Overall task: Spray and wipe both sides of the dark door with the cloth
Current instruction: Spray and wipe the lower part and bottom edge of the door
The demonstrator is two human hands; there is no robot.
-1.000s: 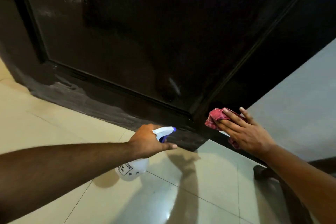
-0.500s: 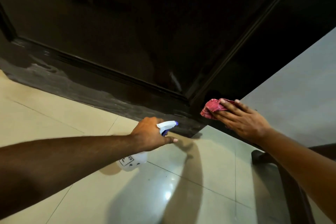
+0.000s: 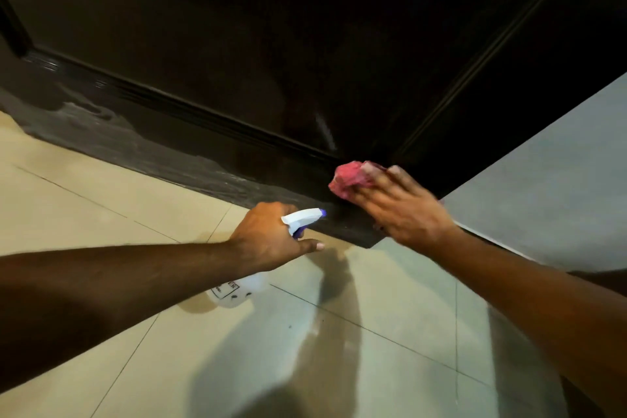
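The dark door [image 3: 305,54] fills the upper view, its bottom rail streaked with pale wet smears at the left. My right hand [image 3: 403,210] presses a crumpled pink-red cloth [image 3: 349,178] with straight fingers against the door's lower right corner. My left hand [image 3: 268,237] grips a white spray bottle [image 3: 302,219] with a blue-tipped nozzle that points at the bottom rail close to the cloth. The bottle's clear body [image 3: 234,292] hangs below my wrist.
Beige floor tiles [image 3: 112,214] run along the door's foot. A pale grey wall [image 3: 549,187] meets the door's edge at the right. Shadows of my arms fall on the shiny tiles in front of me.
My right hand has slid the cloth leftward and down along the door's lower corner, blurred with motion. My left hand with the bottle has stayed close to the bottom rail.
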